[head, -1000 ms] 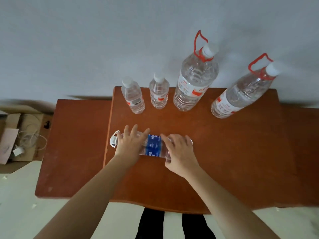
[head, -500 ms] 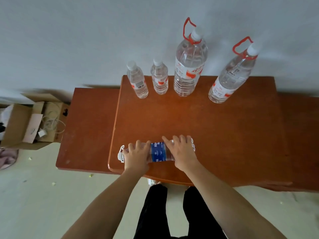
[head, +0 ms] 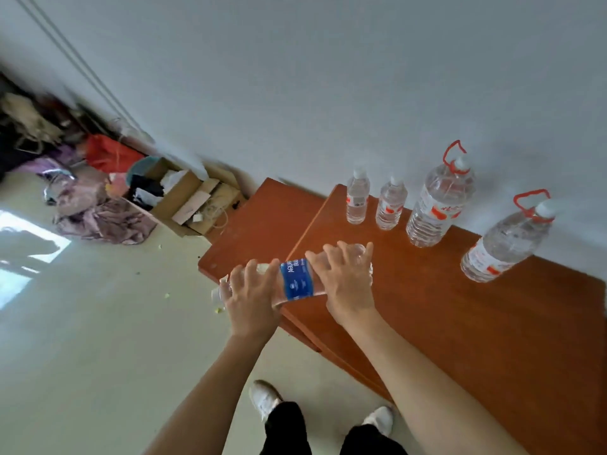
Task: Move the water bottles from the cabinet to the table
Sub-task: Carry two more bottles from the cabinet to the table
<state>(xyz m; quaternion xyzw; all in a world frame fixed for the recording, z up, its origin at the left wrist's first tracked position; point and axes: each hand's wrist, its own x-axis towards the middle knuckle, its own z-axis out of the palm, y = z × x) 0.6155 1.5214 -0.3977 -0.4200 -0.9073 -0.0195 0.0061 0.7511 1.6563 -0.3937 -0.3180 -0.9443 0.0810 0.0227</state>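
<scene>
A second ago the blue-labelled bottle [head: 297, 280] lay on its side in the middle of the worktop [head: 460, 323] under both your hands. Half a second ago you had drawn it to the front edge. Now it is at the worktop's left front corner, still on its side, with its cap end out past the edge above the floor, and your view has swung left. I judge that you are taking it off this worktop and turning away with it, so this bottle's move is under way, not finished. At the back by the wall the small bottles [head: 357, 200] and the big bottles [head: 440, 205] with red handles stand upright where they were.

Your left hand [head: 251, 298] grips the cap end, fingers [head: 253, 274] curled over the top. Your right hand [head: 346, 280] holds the bottom end, fingers [head: 331, 254] spread and bent over it. Whether the bottle still rests on the corner or is lifted clear, I cannot tell.
</scene>
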